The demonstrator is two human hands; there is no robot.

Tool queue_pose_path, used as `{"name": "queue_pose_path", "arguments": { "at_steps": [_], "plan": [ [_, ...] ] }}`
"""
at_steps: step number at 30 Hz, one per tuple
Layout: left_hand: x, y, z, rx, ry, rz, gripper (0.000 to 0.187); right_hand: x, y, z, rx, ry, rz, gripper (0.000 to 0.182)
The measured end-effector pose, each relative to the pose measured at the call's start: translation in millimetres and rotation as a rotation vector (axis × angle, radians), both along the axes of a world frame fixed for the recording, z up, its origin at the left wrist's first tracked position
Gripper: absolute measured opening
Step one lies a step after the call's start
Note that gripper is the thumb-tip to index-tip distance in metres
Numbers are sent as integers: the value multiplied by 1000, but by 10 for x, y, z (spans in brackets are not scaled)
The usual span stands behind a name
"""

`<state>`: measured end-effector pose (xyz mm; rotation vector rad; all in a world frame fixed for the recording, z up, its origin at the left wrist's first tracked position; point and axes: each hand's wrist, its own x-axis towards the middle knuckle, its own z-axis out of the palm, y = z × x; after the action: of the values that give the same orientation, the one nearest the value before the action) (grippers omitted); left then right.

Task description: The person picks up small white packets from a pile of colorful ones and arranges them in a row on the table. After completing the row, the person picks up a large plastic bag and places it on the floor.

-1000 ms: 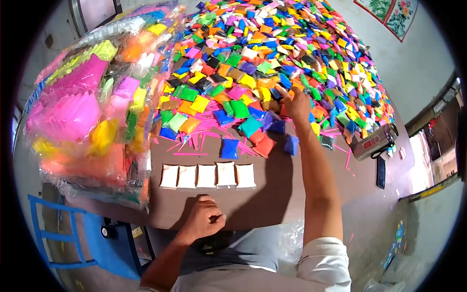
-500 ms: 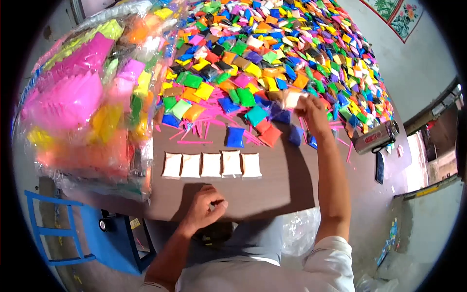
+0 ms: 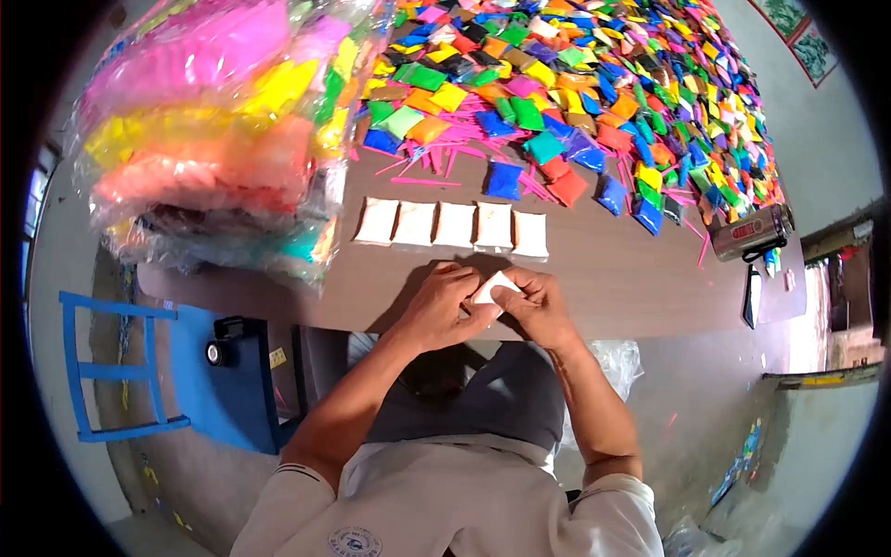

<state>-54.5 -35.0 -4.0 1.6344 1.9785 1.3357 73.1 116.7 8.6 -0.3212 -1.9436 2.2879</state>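
Both my hands meet at the near edge of the brown table (image 3: pixel 613 278). Between them is a small white packet (image 3: pixel 490 287); my left hand (image 3: pixel 438 306) and my right hand (image 3: pixel 536 304) both pinch it. Just beyond my hands lies a row of several white packets (image 3: pixel 454 226), side by side. Farther back spreads a large heap of small coloured packets (image 3: pixel 594 84), with a blue packet (image 3: pixel 503 180) and pink sticks (image 3: pixel 436 158) at its near edge.
A big clear bag of stacked coloured packs (image 3: pixel 223 139) fills the table's left side. A metal cylinder with a red label (image 3: pixel 750 232) lies at the right, a dark flat object (image 3: pixel 752 297) beside it. A blue chair (image 3: pixel 148 371) stands at lower left.
My right hand lifted a white packet out of the coloured heap and brought it back to the near edge. My left hand opened from a fist and joined it on the packet.
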Motion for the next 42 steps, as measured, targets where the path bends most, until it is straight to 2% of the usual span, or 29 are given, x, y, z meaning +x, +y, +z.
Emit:
{"name": "queue_pose_path", "arguments": {
  "at_steps": [1,2,8,12,15,19,22,27,29,31,35,38,42],
  "plan": [
    [0,-5,-14,27,-26,-2,27,-43,-45,-90,28,14,-7,19],
    [18,-30,110,20,-127,-6,27,-74,-105,-82,-37,15,-36,19],
    [2,-55,-20,18,-249,53,37,-94,-215,26,-464,38,-212,29],
    [33,-13,-10,59,-153,77,40,-22,-278,77,-318,-115,-220,30],
    [9,-16,-15,-18,-198,46,48,-56,-326,-41,-282,-25,-299,28],
    [-16,-57,85,-80,-183,8,50,-141,-277,-131,-336,61,-329,25],
    [-1,-34,28,-63,-170,-5,49,-188,-379,-20,-427,123,-450,25],
    [13,-16,34,-18,-115,6,48,-58,-373,-48,-176,5,-381,24],
    [7,-26,53,-58,-99,-17,48,-47,-395,30,-153,-31,-386,23],
    [-6,-21,53,-82,-89,-29,48,-86,-372,-142,-138,31,-393,23],
    [-10,-22,7,-66,-89,-3,49,-113,-430,-137,-151,123,-443,23],
    [9,-20,1,-57,-121,14,49,-58,-404,-110,-85,30,-442,24],
    [-3,-27,36,-97,-123,-16,48,-76,-467,-64,-195,116,-476,26]
  ]
}}
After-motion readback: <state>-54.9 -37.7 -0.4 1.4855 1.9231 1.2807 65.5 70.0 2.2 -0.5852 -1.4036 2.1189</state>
